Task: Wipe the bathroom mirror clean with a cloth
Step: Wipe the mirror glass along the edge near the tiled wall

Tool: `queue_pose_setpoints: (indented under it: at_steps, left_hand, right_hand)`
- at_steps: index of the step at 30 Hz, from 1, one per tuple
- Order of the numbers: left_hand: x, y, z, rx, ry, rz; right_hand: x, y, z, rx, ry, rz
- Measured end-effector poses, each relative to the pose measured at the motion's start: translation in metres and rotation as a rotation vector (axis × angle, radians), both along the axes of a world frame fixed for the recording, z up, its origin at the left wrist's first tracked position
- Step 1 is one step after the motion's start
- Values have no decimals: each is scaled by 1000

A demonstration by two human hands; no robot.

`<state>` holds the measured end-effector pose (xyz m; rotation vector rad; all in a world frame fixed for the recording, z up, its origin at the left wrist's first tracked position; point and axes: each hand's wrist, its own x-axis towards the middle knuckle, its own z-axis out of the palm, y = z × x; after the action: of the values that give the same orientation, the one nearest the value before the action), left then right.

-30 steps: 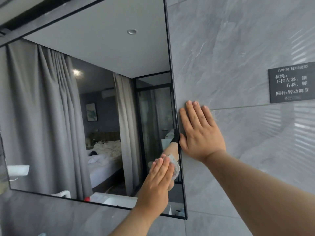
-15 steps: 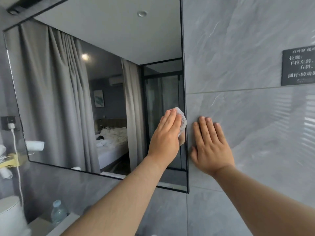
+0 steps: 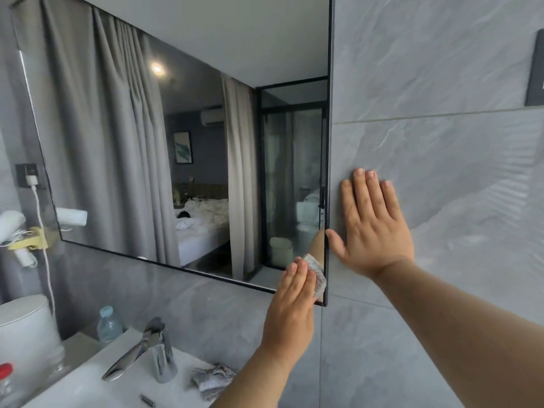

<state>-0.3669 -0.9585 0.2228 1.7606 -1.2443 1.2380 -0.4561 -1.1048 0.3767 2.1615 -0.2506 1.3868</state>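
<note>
Pressing the small pale cloth (image 3: 317,276) flat against the mirror (image 3: 182,136), the left hand (image 3: 294,301) now sits at the glass's bottom right corner, down from mid-height on the right edge half a second ago; fingers are straight, cloth trapped under them, not pinched. The right hand (image 3: 374,228) lies open and flat on the grey wall tile (image 3: 441,69) just beside the frame, thumb touching the frame edge, much as before. Judged: one downward pass along the right edge is finished; the broad glass to the left likely remains.
</note>
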Motion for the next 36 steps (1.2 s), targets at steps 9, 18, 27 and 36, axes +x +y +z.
queue_pose_setpoints:
  at_steps: [9, 18, 27, 36]
  left_hand:
    - [-2, 5, 42, -78, -56, 151]
    - [57, 67, -19, -43, 8, 296]
    - [157, 134, 21, -498, 770, 553]
    - [153, 127, 37, -643, 772, 540]
  right_hand:
    - [2, 1, 0, 13, -4, 10]
    - [2, 1, -2, -12, -57, 43]
    - [5, -1, -2, -30, -97, 62]
    - [7, -1, -3, -40, -91, 48]
